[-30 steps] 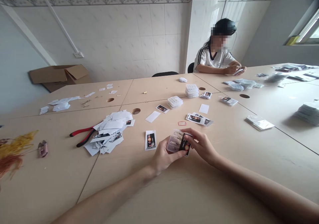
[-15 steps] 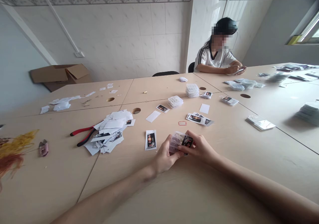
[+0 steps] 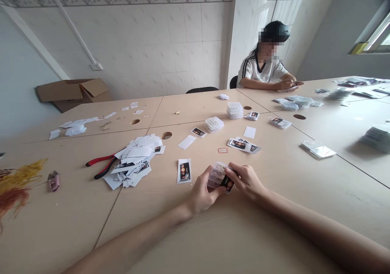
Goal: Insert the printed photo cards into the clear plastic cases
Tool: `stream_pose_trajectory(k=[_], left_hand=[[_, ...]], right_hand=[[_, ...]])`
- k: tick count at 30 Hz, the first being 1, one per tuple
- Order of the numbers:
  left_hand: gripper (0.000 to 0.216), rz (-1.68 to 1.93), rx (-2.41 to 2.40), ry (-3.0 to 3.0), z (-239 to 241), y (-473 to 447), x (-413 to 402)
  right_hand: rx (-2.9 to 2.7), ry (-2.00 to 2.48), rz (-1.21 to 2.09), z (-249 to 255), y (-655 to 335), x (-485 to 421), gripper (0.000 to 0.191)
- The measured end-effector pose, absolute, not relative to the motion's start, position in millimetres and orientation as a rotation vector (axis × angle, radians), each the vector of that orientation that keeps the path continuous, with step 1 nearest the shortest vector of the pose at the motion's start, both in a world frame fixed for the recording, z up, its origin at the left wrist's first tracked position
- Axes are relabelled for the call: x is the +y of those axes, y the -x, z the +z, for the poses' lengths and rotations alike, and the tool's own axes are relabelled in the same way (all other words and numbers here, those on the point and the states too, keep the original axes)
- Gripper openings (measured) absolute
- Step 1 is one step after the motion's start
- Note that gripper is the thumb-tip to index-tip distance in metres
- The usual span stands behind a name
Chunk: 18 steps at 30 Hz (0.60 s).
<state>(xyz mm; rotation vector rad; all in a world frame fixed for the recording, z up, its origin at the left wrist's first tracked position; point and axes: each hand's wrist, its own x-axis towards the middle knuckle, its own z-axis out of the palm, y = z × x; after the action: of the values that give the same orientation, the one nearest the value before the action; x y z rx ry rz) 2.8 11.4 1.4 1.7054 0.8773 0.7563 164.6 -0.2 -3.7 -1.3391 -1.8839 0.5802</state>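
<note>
Between my hands is a small clear plastic box [image 3: 215,174] with a black printed label [image 3: 227,182] over its right part. Small items show faintly inside; I cannot make out their kind. My left hand [image 3: 203,193] grips the box's left side, thumb along the near edge. My right hand [image 3: 247,180] is closed on the right side, its fingers bent over the label. On the table just left of my hands lies a white card with a black printed label [image 3: 184,171]. Beyond them are more printed cards [image 3: 240,144] and a red-outlined sticker [image 3: 222,150].
Red-and-black-handled pliers [image 3: 105,166] lie under a heap of cards [image 3: 134,160]. Pink-handled cutters [image 3: 53,181] and yellow tassels [image 3: 29,171] are at left. Stacked clear boxes [image 3: 235,111] stand farther back. A person [image 3: 263,73] sits across the table. Round holes [image 3: 166,135] pierce the tabletop.
My right hand's fingers have shifted over the top of the label and bent more. The label now sits lower and more slanted on the box. My left hand keeps its grip.
</note>
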Motion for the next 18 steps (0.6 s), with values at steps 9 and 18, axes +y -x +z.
stream_pose_trajectory(k=[9, 18], left_hand=[[0.033, 0.764, 0.793, -1.579, 9.1, -5.2, 8.9], [0.026, 0.825, 0.763, -1.489, 10.2, -5.7, 9.7]], right_hand=[[-1.636, 1.246, 0.817, -3.2, -160.5, 3.4, 0.035], [-1.489, 1.145, 0.975, 0.4, -157.9, 1.2, 0.034]])
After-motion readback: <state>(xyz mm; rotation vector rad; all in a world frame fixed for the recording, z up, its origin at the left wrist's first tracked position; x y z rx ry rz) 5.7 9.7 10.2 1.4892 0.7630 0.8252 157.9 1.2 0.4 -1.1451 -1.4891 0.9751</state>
